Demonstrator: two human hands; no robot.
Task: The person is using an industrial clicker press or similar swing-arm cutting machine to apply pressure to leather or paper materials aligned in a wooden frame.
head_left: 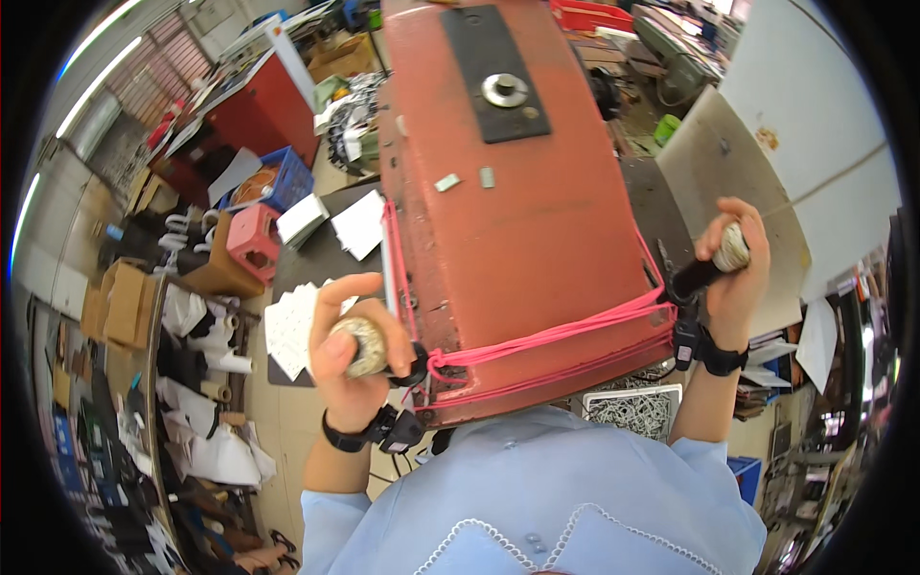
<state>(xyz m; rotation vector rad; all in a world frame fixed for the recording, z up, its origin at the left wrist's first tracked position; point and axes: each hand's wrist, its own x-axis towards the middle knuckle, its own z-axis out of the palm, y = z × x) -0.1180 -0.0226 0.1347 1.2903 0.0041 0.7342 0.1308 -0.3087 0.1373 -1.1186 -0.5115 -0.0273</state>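
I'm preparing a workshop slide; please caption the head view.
Left hand and right hand grip two handles beside a red machine strung with pink cord.

The left wrapped handle [370, 347] is partly covered by the left hand [343, 379], and the right wrapped handle [732, 247] is partly hidden by the right hand [750, 278]. The far end of the red machine housing [537, 220] is cut off by the upper edge, as is the red bin [599, 19]. The speckled sheets [289, 331] are partly blocked by the left hand, their marks too small to be made out. The pieces in the white tray [632, 391] are too small to be identified. The light blue shirt [613, 479] is cut off by the lower edge; the blue crate [747, 470] is partly hidden by its sleeve.
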